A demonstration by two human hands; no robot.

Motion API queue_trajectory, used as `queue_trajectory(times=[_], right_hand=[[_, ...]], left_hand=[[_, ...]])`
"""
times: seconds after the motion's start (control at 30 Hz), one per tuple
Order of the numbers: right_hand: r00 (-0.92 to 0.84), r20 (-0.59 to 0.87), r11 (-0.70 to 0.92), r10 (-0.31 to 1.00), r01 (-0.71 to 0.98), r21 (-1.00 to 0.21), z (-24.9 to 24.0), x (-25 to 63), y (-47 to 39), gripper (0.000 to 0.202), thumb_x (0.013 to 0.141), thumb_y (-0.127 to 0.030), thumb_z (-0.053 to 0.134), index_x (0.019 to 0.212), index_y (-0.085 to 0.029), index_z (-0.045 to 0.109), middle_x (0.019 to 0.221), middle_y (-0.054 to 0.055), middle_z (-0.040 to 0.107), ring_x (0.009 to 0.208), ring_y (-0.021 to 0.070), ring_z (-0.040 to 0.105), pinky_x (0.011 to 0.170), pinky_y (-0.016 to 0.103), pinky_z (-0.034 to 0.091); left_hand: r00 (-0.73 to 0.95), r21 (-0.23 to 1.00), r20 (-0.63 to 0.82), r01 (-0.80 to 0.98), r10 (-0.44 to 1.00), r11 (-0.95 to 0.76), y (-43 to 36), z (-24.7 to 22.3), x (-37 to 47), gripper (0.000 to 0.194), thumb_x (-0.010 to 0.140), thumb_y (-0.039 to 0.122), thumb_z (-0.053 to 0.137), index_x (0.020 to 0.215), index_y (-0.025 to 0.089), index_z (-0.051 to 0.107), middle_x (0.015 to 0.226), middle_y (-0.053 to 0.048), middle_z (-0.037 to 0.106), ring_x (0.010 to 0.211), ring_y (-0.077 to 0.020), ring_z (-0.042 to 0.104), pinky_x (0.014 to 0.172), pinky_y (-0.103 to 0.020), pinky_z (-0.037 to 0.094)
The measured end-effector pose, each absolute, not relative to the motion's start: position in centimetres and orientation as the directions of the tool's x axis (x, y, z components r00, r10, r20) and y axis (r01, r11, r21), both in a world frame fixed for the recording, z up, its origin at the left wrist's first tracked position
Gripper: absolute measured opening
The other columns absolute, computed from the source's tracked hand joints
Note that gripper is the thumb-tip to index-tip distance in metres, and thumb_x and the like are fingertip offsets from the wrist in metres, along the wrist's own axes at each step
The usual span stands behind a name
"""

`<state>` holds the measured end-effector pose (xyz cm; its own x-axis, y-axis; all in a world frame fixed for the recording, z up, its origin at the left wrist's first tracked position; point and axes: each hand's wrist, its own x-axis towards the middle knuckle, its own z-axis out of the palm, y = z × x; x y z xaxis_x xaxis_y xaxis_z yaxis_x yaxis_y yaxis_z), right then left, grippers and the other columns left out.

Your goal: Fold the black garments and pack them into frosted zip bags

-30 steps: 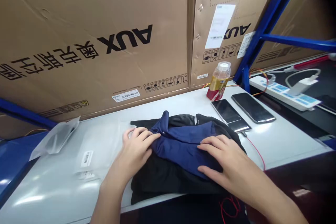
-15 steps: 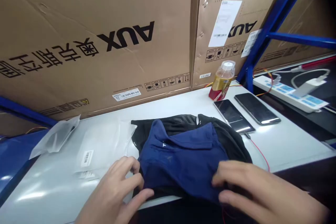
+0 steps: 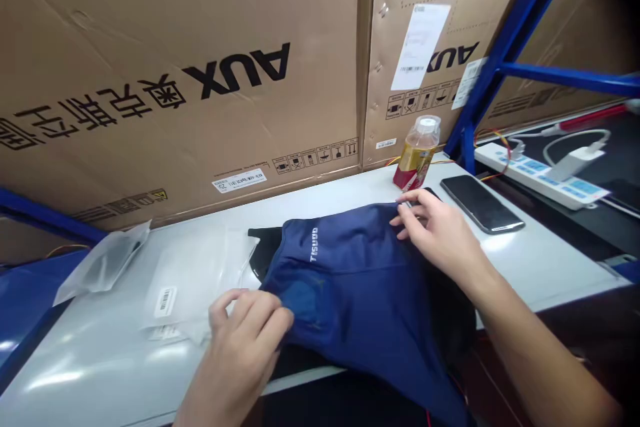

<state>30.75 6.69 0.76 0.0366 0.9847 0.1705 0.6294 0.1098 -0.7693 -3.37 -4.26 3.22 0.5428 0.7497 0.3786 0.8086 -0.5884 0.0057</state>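
Note:
A navy blue garment (image 3: 370, 293) with white lettering lies spread over a black garment (image 3: 265, 247); its lower right part hangs over the front edge of the white table (image 3: 100, 347). My left hand (image 3: 250, 330) is closed on the left edge of the navy garment. At its far right corner my right hand (image 3: 435, 230) pinches the cloth between thumb and fingers. I cannot make out the garment's exact kind. Most of the black garment is covered, and only parts at the left and right show.
Clear plastic bags (image 3: 195, 280), one with a barcode label, lie at left. A drink bottle (image 3: 417, 153), a phone (image 3: 480, 203) and a power strip (image 3: 540, 173) are at right. Large cardboard boxes (image 3: 200, 13) stand behind, beside a blue rack post (image 3: 510, 47).
The navy garment has been unfolded, its far edge now flat and the lettering in view. My right hand has moved away from me to the far corner. My left hand has closed on the left edge.

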Motion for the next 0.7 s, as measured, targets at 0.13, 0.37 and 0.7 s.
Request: queue_trajectory(times=[0.13, 0.37, 0.7], right_hand=[[-0.042, 0.240, 0.211, 0.970, 0.639, -0.740, -1.4, 30.6, 3.8, 0.053, 0.104, -0.040, 0.055, 0.154, -0.029, 0.043, 0.144, 0.011, 0.068, 0.124, 0.0291, 0.071, 0.103, 0.047, 0.058], [-0.484, 0.279, 0.558, 0.829, 0.742, -0.372, -2.5, 31.9, -5.2, 0.062, 0.093, -0.056, 0.072, 0.148, -0.034, 0.057, 0.166, 0.009, 0.044, 0.152, 0.0436, 0.042, 0.103, 0.060, 0.061], [-0.524, 0.370, 0.634, 0.767, 0.705, -0.317, 0.1, 34.6, -5.2, 0.058, 0.095, -0.006, 0.048, 0.143, -0.033, 0.065, 0.136, 0.003, 0.074, 0.116, 0.0204, 0.075, 0.098, 0.030, 0.062]], left_hand=[[0.545, 0.226, 0.018, 0.815, 0.838, -0.534, -5.2, 3.6, -3.5, 0.012, 0.089, 0.018, 0.063, 0.089, 0.025, 0.054, 0.090, 0.000, 0.062, 0.085, -0.0212, 0.060, 0.086, -0.035, 0.049], [0.547, 0.227, 0.076, 0.805, 0.834, -0.548, -4.6, 2.4, -4.8, 0.034, 0.092, 0.018, 0.066, 0.123, 0.030, 0.061, 0.116, -0.004, 0.067, 0.104, -0.0240, 0.063, 0.090, -0.033, 0.050], [0.561, 0.072, 0.268, 0.799, 0.783, -0.597, -4.6, 3.8, -3.7, 0.029, 0.101, 0.007, 0.048, 0.112, 0.028, 0.065, 0.091, 0.001, 0.063, 0.081, -0.0189, 0.058, 0.092, -0.038, 0.038]])
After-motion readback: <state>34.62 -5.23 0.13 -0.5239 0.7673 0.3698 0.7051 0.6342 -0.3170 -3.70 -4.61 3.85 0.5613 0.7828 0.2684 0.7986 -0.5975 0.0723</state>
